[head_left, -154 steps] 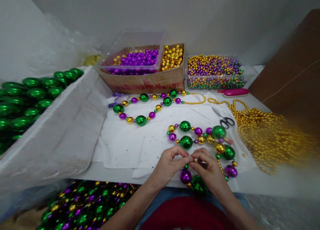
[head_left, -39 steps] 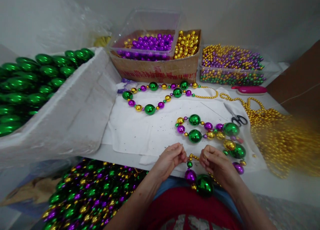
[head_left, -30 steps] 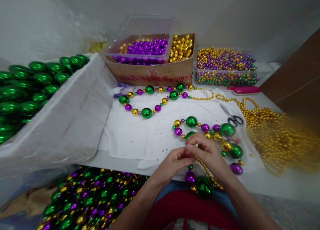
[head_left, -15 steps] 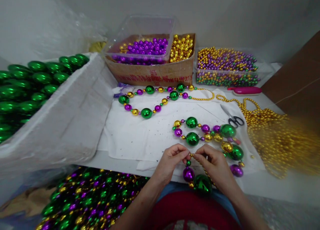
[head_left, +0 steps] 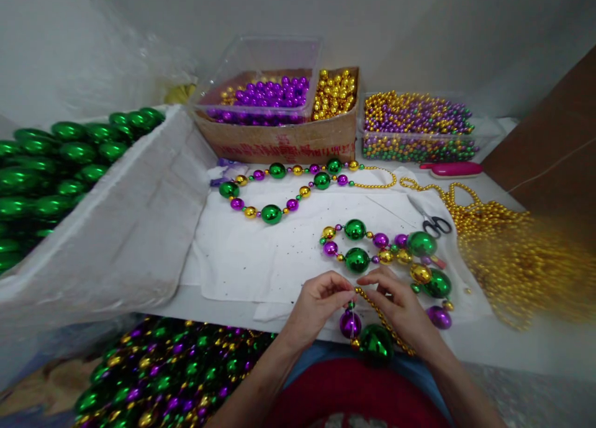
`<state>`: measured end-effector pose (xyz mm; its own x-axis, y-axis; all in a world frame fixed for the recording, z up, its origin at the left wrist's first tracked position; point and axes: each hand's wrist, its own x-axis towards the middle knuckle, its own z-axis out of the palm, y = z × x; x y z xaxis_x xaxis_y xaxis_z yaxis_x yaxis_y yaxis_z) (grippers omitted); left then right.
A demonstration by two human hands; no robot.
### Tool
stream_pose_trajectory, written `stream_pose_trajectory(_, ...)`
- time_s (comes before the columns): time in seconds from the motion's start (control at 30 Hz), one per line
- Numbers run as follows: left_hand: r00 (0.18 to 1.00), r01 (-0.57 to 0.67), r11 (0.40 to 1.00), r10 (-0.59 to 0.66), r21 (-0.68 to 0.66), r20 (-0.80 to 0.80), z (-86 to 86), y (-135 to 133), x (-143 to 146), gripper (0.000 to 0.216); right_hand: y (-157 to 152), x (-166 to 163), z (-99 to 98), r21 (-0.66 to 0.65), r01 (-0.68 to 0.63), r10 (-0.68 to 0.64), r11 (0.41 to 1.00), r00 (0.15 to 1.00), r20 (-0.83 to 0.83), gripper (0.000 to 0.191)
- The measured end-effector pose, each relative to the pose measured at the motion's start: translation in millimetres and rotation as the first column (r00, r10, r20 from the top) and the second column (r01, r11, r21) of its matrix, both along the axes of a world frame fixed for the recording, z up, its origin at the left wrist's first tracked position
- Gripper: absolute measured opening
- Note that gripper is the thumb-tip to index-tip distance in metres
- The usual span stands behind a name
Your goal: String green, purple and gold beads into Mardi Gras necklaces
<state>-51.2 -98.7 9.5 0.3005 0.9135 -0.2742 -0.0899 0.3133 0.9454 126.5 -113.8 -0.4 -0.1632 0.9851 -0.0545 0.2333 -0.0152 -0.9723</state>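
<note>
My left hand point(head_left: 319, 305) and my right hand point(head_left: 395, 304) meet at the table's near edge, fingers pinched on the end of a bead necklace point(head_left: 382, 254). The necklace has large green, purple and gold beads and loops over the white cloth point(head_left: 261, 254) behind my hands. A purple bead point(head_left: 349, 323) and a big green bead point(head_left: 375, 342) hang from the pinch over the table edge. A thin strand of small gold beads point(head_left: 384, 321) runs under my right hand.
A second necklace point(head_left: 284, 189) lies farther back on the cloth. Scissors point(head_left: 431, 220), a pink tool point(head_left: 449, 169), loose gold strands point(head_left: 512, 248), a cardboard box point(head_left: 284, 139) and a clear tub point(head_left: 416, 127) of beads, a white box of green beads point(head_left: 56, 173), and a necklace pile point(head_left: 172, 372).
My hands have stayed pinched together on the necklace end, shifting slightly; the right hand lifted over the left a second ago and came back down. The hanging beads swung a little.
</note>
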Motion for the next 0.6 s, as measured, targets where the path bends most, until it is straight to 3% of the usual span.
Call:
stream_pose_trajectory(0.1,0.999,0.033,0.997,-0.031,0.065,-0.030,2.0,0,-1,0.010,-1,-10,-4.4,-0.020,-0.080,0.079,0.997,0.996,-0.049,0.010)
stream_pose_trajectory(0.2,0.991,0.061,0.984,-0.039,0.166,-0.131,6.1,0,-2,0.008,-1,-18,-5.2,0.014,-0.028,0.029,1.000,0.997,-0.066,0.008)
stream_pose_trajectory(0.4,0.901,0.111,0.890,0.098,0.442,-0.423,6.7,0,-3,0.010,-2,-19,-0.2,0.030,0.028,-0.026,0.999,0.997,-0.079,0.012)
stream_pose_trajectory(0.6,0.882,0.098,0.829,0.183,0.550,-0.434,-5.1,-3,-5,0.016,-5,-19,0.8,0.030,0.018,-0.016,0.999,0.998,-0.067,0.014)
